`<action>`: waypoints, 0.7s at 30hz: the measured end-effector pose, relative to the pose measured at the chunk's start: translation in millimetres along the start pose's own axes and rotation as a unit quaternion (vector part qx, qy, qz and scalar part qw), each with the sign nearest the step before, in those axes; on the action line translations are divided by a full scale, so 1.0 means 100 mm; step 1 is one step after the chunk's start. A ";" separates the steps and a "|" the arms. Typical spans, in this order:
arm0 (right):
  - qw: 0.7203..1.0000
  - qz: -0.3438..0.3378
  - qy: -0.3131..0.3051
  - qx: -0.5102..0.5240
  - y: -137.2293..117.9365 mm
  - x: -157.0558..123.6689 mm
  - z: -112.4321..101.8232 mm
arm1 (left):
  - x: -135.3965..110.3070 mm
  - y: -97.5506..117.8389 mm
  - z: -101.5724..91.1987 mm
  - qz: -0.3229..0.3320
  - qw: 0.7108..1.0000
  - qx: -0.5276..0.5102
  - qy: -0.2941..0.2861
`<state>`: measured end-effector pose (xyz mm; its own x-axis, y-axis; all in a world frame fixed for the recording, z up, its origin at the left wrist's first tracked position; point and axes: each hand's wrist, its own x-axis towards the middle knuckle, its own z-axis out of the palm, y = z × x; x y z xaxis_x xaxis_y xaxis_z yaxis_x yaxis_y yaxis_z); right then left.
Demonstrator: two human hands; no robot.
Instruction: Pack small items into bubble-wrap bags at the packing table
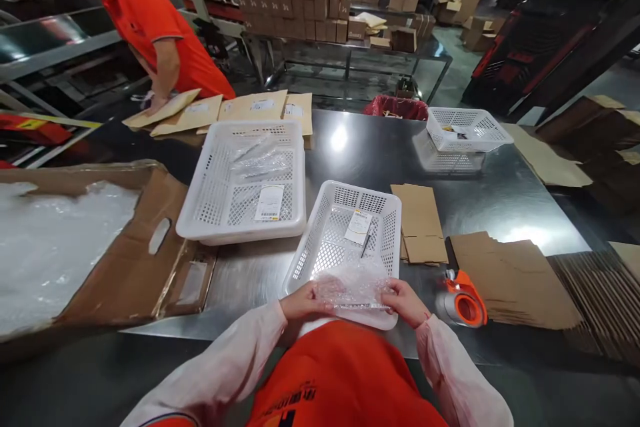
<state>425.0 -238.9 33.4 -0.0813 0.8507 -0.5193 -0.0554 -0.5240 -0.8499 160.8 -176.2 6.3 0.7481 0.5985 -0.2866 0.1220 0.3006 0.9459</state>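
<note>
Left hand and right hand clamp bubble wrap between them over a white plastic basket

Glossy, crinkled clear bubble wrap at the near edge; smooth, perforated white plastic basket just beyond; mirror-bright stainless-steel bench throughout; matt, rough brown corrugated cardboard to the right; shiny orange tape dispenser in hard plastic.

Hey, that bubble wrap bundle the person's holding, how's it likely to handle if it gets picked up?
The bubble wrap bundle will probably feel light and floppy, since it looks thin and crumpled between the left hand and right hand. Its glossy plastic may be a little slippery. The straight lower edge might be stiffer, though what's inside is hard to tell.
</note>
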 end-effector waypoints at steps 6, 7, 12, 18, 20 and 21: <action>0.999 0.027 -0.016 0.015 0.13 -0.07 -0.01 | -0.03 0.06 0.09 0.062 0.995 0.078 0.020; 1.000 0.010 -0.024 0.011 0.12 -0.10 -0.02 | -0.02 0.05 0.10 0.047 0.996 0.069 0.013; 0.974 -0.174 -0.028 -0.145 -0.04 -0.19 0.01 | -0.01 -0.03 0.12 -0.073 0.997 -0.034 -0.010; 0.983 -0.115 0.026 -0.137 0.01 -0.10 0.11 | -0.07 -0.02 0.03 0.036 0.997 0.065 0.000; 0.998 -0.028 0.018 -0.051 0.08 -0.05 0.11 | -0.08 -0.02 0.01 0.120 0.982 0.139 0.033; 1.000 0.002 0.012 -0.027 0.10 -0.02 0.11 | -0.07 -0.03 0.00 0.136 0.977 0.157 0.054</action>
<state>413.9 -246.3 26.9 -0.0570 0.8496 -0.5244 -0.0009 -0.5253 -0.8509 155.5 -180.9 5.7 0.7093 0.7047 -0.0170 0.1353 -0.1125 0.9844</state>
